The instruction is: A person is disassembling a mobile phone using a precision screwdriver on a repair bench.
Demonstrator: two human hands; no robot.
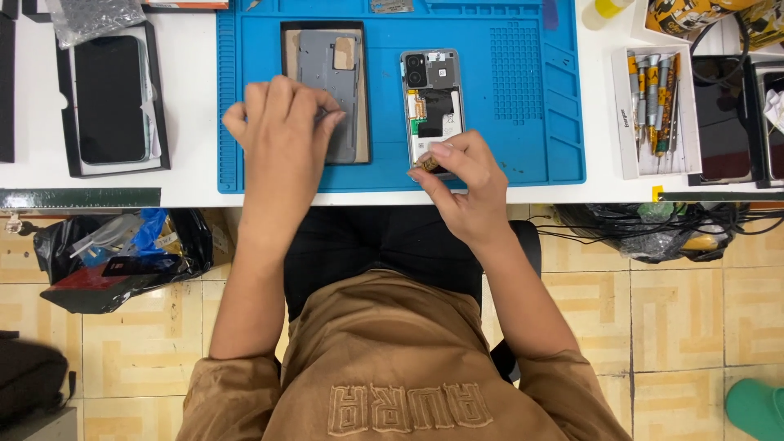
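An opened phone (433,102) lies face down on the blue work mat (523,90), its back removed and inner parts showing. My right hand (459,186) pinches a small brownish part (426,164) at the phone's near end. My left hand (282,126) rests with fingers curled over a grey back cover (328,65) that lies in a shallow black box lid (286,49) on the mat's left half. Whether the left hand grips anything is hidden.
A boxed phone (110,98) sits on the white table at left. A white tray of screwdrivers (656,102) stands right of the mat, with dark screens (723,114) beyond. Black bags (114,253) and cables (653,229) hang under the table's edge.
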